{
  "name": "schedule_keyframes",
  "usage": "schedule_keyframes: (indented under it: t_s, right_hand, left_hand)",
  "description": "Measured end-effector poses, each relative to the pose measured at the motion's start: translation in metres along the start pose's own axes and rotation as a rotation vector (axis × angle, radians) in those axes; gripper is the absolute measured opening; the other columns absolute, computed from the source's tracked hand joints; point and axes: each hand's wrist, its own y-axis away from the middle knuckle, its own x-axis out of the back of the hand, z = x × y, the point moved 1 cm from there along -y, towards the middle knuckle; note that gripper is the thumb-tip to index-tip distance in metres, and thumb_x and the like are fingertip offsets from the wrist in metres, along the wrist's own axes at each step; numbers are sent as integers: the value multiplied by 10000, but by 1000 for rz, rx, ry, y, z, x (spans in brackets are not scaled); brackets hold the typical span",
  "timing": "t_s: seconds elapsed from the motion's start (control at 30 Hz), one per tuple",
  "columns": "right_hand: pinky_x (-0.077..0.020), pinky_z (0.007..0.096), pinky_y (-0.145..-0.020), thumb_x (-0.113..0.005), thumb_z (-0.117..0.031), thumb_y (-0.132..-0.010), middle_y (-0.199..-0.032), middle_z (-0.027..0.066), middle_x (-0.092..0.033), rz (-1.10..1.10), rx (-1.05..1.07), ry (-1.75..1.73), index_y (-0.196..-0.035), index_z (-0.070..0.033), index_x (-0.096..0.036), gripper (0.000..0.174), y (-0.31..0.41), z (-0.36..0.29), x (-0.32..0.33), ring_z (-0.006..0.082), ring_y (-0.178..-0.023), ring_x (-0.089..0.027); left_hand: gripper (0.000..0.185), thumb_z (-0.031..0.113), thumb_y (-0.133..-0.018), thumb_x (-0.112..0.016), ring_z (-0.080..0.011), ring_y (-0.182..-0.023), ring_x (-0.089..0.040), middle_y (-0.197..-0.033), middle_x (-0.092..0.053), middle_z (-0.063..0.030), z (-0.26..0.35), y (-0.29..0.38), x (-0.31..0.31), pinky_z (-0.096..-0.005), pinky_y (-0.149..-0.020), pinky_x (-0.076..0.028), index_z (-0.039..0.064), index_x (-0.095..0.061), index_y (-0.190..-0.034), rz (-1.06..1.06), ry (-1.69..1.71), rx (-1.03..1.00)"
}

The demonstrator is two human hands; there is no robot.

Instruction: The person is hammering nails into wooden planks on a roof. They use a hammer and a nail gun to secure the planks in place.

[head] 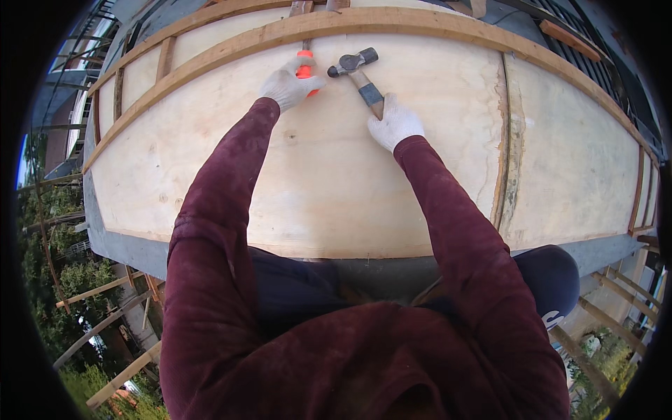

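My left hand (289, 85), in a white knit glove, is closed around the orange handle of a chisel-like tool (304, 72). The tool's dark shank points away from me to the long curved-looking wooden batten (346, 22); its tip cannot be made out clearly. In my right hand (398, 122), also gloved in white, is the wooden handle of a ball-peen hammer (370, 93), which has dark tape wrapped around it. The hammer's head is just right of the orange handle, apart from it, over a pale plywood panel (336, 173).
A seam with a dark strip (506, 142) divides the plywood at the right. Short wooden crosspieces (166, 59) join two battens at the upper left. A grey ledge (131, 250) borders the panel's near side. Poles (105, 329) and greenery lie below, beyond the edge.
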Motion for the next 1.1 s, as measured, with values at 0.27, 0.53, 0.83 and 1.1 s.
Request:
schedule_keyframes:
  t_s: [0.27, 0.53, 0.83, 1.1]
  right_hand:
    - [-575, 425, -713, -591, -187, -840, -880, 195, -683, -30, 56, -344, -1153, 3, -567, 367, 9, -5, 34, 332, -757, -697]
    - [-502, 333, -473, -589, -150, -850, -727, 47, -547, 132, 300, -949, -1055, -23, -586, 240, -3, -66, 49, 150, -535, -552]
    - [-484, 374, -415, -600, -103, -848, -649, 39, -483, -215, -157, -1042, -921, -67, -512, 119, -52, -31, -8, 174, -445, -485]
    - [-509, 391, -417, -590, -147, -869, -675, 58, -521, -142, -85, -938, -928, -34, -558, 132, -45, -27, -23, 190, -452, -547]
  left_hand:
    - [512, 488, -644, -811, -203, -813, -660, -869, -701, -89, -3, -31, 7, -337, -729, -495, 37, -744, -876, -129, 71, 186]
    - [518, 508, -623, -820, -197, -790, -645, -865, -698, -87, -16, -26, 8, -334, -719, -483, 61, -740, -873, -144, 121, 215]
    - [574, 516, -705, -810, -186, -933, -657, -992, -700, -85, -20, -36, 10, -324, -853, -483, 39, -742, -1017, -251, 314, 191]
    - [572, 497, -776, -783, -166, -958, -624, -1051, -669, -60, -29, -17, -7, -317, -876, -465, 41, -717, -1115, -306, 619, 200]
